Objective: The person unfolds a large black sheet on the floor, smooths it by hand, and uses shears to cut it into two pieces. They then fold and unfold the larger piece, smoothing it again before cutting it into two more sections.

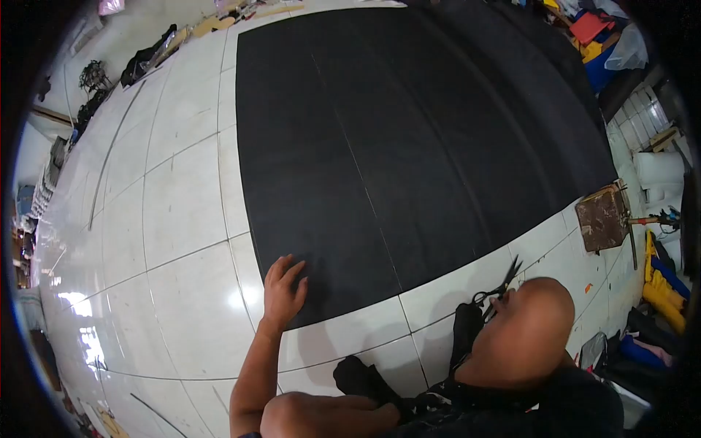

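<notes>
A large sheet of black fabric lies spread over the white tiled floor, with a thin pale line running lengthwise across it. My left hand rests on its near left corner, fingers apart and holding nothing. On the right, black-handled scissors sit in my right hand, blades slightly parted and pointing away from me. That hand is mostly hidden behind my bent right knee. The scissors are held short of the fabric's near edge, above the bare tiles.
A worn brown box-like object stands by the fabric's near right corner. A long thin strip lies on the tiles at left. Coloured cloth and bags are heaped at far right, with yellow and blue cloth nearer. My feet are close in front.
</notes>
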A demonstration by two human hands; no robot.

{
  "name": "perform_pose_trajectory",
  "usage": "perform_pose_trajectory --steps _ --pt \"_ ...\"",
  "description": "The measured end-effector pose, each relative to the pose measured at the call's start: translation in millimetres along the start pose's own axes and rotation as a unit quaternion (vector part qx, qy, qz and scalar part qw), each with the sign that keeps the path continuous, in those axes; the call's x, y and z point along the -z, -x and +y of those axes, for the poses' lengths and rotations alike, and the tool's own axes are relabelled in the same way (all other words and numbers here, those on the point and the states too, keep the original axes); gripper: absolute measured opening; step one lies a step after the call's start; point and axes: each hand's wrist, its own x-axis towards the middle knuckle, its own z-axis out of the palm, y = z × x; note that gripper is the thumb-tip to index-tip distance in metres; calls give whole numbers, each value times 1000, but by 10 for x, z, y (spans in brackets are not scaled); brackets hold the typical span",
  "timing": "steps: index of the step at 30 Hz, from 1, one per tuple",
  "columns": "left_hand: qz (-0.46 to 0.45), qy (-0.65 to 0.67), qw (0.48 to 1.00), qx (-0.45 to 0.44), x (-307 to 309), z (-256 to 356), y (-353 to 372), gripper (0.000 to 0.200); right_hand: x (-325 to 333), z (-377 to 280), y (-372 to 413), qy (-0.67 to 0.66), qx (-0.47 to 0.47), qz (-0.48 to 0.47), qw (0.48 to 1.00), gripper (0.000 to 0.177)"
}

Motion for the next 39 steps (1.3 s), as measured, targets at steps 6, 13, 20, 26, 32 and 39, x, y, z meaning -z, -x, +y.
perform_pose_trajectory --steps 6,13,20,26,32,39 --pt "-126 -11 991 -48 370 398 -893 33 323 778 381 16 -80 -80 993 56" --pt "-352 -189 907 -133 162 1113 -1558 42 54 1155 542 -17 -74 -198 977 59" --pt "-361 -179 915 -8 -855 2149 -2118 46 -55 883 -77 -45 37 -57 997 62" --pt "-291 32 946 -141 -2333 2697 -1296 46 246 569 -307 -39 45 -42 997 71" --pt "-264 -7 959 -98 -2634 2846 -1040 54 727 94 -40 -127 30 -71 989 68" --pt "-254 1 965 -71 -2746 2858 -1021 50 2359 -1769 135 11 458 -299 837 45"
